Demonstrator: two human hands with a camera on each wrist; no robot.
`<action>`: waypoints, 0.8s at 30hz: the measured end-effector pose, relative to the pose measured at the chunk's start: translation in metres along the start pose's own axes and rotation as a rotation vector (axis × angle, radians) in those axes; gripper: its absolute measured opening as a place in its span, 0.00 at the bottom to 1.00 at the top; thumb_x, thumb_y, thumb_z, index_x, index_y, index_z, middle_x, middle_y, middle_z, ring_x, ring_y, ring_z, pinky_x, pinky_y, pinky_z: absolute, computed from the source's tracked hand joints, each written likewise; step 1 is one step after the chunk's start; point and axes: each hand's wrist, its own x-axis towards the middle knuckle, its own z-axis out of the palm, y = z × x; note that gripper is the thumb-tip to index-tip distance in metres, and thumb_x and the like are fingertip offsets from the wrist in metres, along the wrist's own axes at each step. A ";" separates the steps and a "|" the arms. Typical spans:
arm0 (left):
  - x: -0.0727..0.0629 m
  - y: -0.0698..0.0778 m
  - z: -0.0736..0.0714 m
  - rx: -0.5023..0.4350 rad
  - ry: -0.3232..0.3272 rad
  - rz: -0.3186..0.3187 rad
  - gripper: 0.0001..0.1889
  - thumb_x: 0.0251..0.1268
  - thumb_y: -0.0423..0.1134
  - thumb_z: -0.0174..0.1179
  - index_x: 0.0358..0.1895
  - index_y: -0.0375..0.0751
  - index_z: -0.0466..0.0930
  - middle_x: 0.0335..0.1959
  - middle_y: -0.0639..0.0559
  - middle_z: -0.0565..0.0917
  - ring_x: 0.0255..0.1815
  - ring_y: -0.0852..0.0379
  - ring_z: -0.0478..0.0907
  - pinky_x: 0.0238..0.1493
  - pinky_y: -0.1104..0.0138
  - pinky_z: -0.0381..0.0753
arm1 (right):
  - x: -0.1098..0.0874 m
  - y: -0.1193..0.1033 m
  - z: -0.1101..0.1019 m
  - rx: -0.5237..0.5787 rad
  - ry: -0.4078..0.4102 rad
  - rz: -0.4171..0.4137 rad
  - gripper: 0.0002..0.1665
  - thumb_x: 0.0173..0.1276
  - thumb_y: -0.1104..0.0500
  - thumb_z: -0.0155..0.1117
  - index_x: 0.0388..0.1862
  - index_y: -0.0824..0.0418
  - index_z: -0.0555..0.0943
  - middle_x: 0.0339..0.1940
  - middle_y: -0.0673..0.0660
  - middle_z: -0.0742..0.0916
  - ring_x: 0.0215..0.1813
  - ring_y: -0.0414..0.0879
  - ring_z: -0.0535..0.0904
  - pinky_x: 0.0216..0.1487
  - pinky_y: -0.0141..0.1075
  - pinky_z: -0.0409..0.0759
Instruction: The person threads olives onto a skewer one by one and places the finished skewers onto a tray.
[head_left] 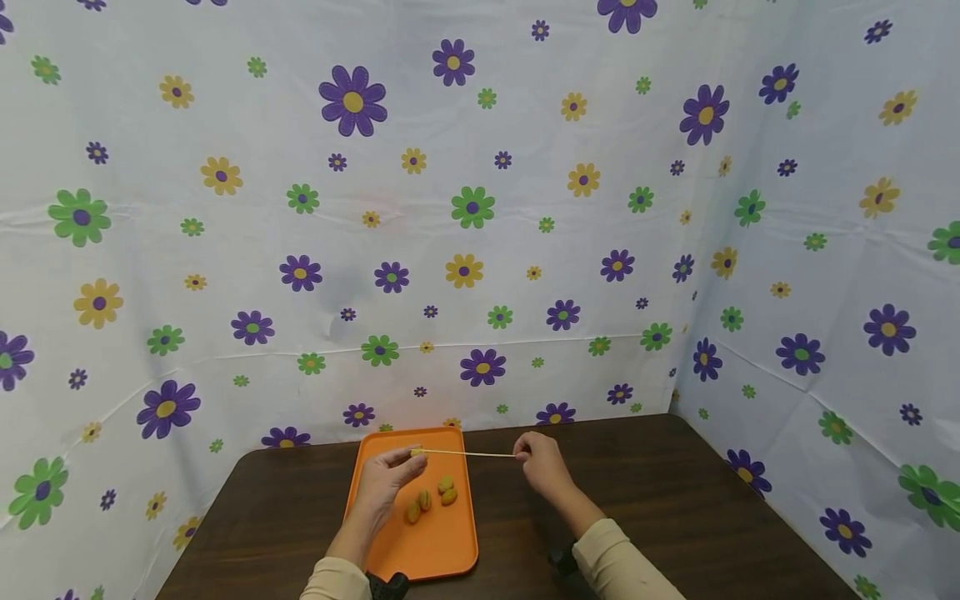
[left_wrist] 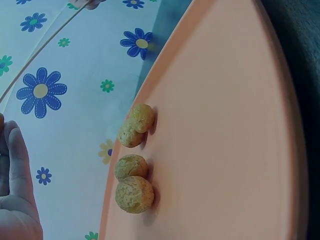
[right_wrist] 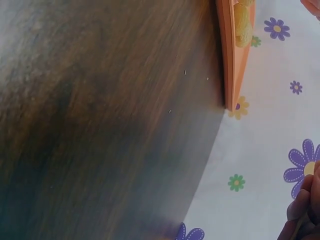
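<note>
Between my two hands a thin pale wooden skewer (head_left: 472, 454) runs nearly level above the tray. At its far end my right hand (head_left: 542, 465) pinches it between thumb and fingers. My left hand (head_left: 384, 479) pinches a small yellow piece (head_left: 417, 452) that meets the skewer's other end; whether the tip is inside it I cannot tell. Below lies an orange tray (head_left: 427, 558) with several yellow-brown, rough-skinned oval pieces (left_wrist: 135, 195) that look like small potatoes. In the right wrist view only the fingers (right_wrist: 300, 205) of my right hand show, at the edge.
The tray rests on a dark brown wooden table (head_left: 637, 475), towards its left side. A white cloth (head_left: 420, 317) with purple, green and yellow flowers hangs behind the table and on its right. Tiny pale crumbs (right_wrist: 185, 72) dot the wood beside the tray.
</note>
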 end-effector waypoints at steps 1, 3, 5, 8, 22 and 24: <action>0.000 0.000 0.000 -0.004 0.001 -0.002 0.17 0.67 0.28 0.66 0.55 0.21 0.81 0.40 0.44 0.88 0.43 0.51 0.88 0.50 0.61 0.86 | 0.000 0.000 0.000 0.002 0.001 -0.001 0.16 0.56 0.81 0.66 0.24 0.61 0.79 0.26 0.52 0.82 0.32 0.44 0.76 0.34 0.38 0.78; 0.000 -0.001 0.000 -0.008 0.004 -0.002 0.16 0.67 0.28 0.66 0.54 0.21 0.82 0.39 0.44 0.88 0.41 0.53 0.88 0.50 0.61 0.86 | 0.000 0.000 0.001 0.003 0.000 0.003 0.16 0.56 0.81 0.66 0.23 0.61 0.79 0.26 0.51 0.82 0.32 0.44 0.76 0.34 0.38 0.78; 0.000 -0.001 0.000 -0.013 0.009 -0.008 0.15 0.66 0.27 0.66 0.53 0.21 0.82 0.39 0.44 0.88 0.41 0.53 0.88 0.51 0.60 0.86 | 0.001 0.000 0.002 0.002 -0.003 0.003 0.17 0.56 0.81 0.66 0.23 0.60 0.78 0.26 0.51 0.82 0.32 0.43 0.75 0.34 0.37 0.78; 0.000 -0.001 0.000 -0.017 0.013 -0.010 0.15 0.66 0.27 0.66 0.53 0.21 0.82 0.39 0.43 0.88 0.42 0.52 0.88 0.51 0.59 0.86 | 0.002 -0.001 0.003 0.004 -0.009 0.006 0.17 0.57 0.81 0.65 0.23 0.60 0.78 0.26 0.50 0.81 0.31 0.43 0.75 0.33 0.36 0.77; 0.002 -0.001 -0.001 -0.015 0.010 0.020 0.14 0.65 0.28 0.68 0.50 0.22 0.83 0.38 0.43 0.89 0.41 0.50 0.89 0.49 0.60 0.87 | 0.007 -0.012 0.005 -0.017 -0.011 0.033 0.16 0.58 0.80 0.65 0.24 0.61 0.79 0.26 0.51 0.81 0.31 0.44 0.75 0.34 0.37 0.78; 0.002 -0.001 -0.001 -0.004 0.004 0.023 0.14 0.65 0.29 0.68 0.50 0.22 0.83 0.37 0.44 0.89 0.42 0.49 0.89 0.49 0.60 0.87 | 0.007 -0.013 0.005 -0.021 -0.011 0.041 0.16 0.58 0.80 0.65 0.24 0.61 0.79 0.26 0.51 0.81 0.31 0.44 0.75 0.34 0.37 0.77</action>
